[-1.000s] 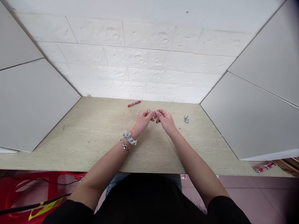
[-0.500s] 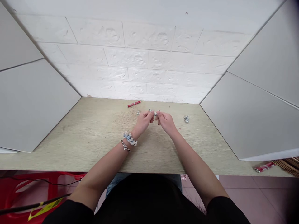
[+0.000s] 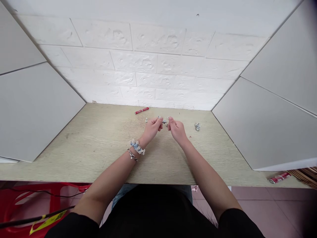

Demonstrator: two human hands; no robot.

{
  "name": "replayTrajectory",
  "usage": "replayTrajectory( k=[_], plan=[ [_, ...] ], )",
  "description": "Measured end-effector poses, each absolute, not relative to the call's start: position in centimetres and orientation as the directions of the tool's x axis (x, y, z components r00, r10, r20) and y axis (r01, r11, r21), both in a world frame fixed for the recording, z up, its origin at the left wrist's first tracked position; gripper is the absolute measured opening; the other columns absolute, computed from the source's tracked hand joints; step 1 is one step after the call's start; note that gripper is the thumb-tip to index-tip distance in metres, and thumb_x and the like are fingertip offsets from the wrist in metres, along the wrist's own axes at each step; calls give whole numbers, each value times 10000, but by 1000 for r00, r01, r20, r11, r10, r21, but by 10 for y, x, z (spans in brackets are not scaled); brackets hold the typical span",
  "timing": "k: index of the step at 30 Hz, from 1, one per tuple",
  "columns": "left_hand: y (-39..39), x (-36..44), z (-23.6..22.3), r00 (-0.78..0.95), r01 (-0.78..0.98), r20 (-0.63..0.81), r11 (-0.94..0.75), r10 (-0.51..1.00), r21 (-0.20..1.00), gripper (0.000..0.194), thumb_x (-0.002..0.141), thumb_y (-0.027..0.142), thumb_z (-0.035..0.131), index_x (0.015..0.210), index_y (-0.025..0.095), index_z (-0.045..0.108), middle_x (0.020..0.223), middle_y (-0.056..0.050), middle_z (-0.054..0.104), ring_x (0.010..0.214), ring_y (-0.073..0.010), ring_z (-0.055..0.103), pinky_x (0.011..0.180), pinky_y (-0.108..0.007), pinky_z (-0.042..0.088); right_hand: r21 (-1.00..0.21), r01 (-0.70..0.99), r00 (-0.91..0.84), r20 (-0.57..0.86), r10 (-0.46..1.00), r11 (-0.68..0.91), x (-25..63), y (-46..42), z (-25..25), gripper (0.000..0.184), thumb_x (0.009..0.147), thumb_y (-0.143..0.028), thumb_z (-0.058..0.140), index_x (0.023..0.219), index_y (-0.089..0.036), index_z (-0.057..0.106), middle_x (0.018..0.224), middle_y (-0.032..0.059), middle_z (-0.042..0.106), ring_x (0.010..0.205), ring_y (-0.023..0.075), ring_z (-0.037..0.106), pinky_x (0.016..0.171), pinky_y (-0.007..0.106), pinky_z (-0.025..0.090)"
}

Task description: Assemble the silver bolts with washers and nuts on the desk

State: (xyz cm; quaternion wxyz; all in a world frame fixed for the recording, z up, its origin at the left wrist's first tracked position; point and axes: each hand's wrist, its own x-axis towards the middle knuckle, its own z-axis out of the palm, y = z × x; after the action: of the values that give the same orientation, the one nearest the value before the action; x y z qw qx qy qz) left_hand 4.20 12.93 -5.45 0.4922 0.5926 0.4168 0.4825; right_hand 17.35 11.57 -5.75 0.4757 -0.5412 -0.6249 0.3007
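My left hand [image 3: 153, 128] is closed in a pinch on a small silvery bolt [image 3: 164, 121], whose end sticks out to the right of the fingertips. Facing it across a narrow gap is my right hand [image 3: 177, 130], its thumb and curled fingers pressed together; whatever lies between them is too small to make out. More small metal pieces [image 3: 159, 117] show just behind the left fingertips. One loose bolt [image 3: 146, 120] rests on the table left of my left hand. A small pile of bolts [image 3: 197, 127] lies off to the right.
A red marker-like tube [image 3: 142, 110] lies near the white brick-patterned wall [image 3: 146, 62]. Grey panels flank the wooden table [image 3: 99, 138]. At its right front corner are another red tube [image 3: 279, 178] and brown strips [image 3: 304, 177]. A red plastic stool [image 3: 55, 196] stands below left.
My right fingers have drawn slightly apart from the bolt in my left hand, and their grip has shifted. My left hand stays almost in place.
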Motion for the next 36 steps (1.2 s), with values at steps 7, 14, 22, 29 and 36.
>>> replayTrajectory(
  k=[7,14,22,29,36],
  plan=[
    [131,42,-54,192,-22,146,-145,970,989,377,785,414,468,509,158,441,472,27,416,465,-78,388,490,-233,317,-879,339,-20,351,936,337,172,115,-55,273,741,-445,530,867,-203,521,581,-52,466,477,78,369,489,221,322],
    [127,42,-52,208,8,133,-137,969,990,383,784,407,470,496,155,445,474,17,436,462,-80,398,481,-234,319,-819,484,0,353,936,309,172,115,-59,367,808,-483,411,664,-182,563,552,-8,497,528,111,438,533,242,338],
    [130,43,-54,174,-47,101,-94,980,994,380,774,413,476,498,152,453,465,17,433,450,-74,396,479,-230,325,-902,314,43,325,945,296,175,117,-54,259,733,-448,531,797,-198,536,536,-58,402,458,75,338,456,215,295],
    [131,41,-54,183,-80,102,-89,978,993,376,765,426,486,510,152,466,474,10,444,468,-79,394,473,-231,309,-862,391,-62,325,944,323,171,116,-54,196,717,-318,523,874,-207,564,705,-30,504,449,54,361,473,218,332],
    [132,40,-57,186,-66,109,-99,976,993,372,769,415,484,509,150,468,476,17,437,462,-75,386,474,-234,304,-814,450,-107,359,927,367,172,117,-56,227,745,-299,502,952,-216,542,803,-10,550,472,63,389,508,226,352]
  ],
)
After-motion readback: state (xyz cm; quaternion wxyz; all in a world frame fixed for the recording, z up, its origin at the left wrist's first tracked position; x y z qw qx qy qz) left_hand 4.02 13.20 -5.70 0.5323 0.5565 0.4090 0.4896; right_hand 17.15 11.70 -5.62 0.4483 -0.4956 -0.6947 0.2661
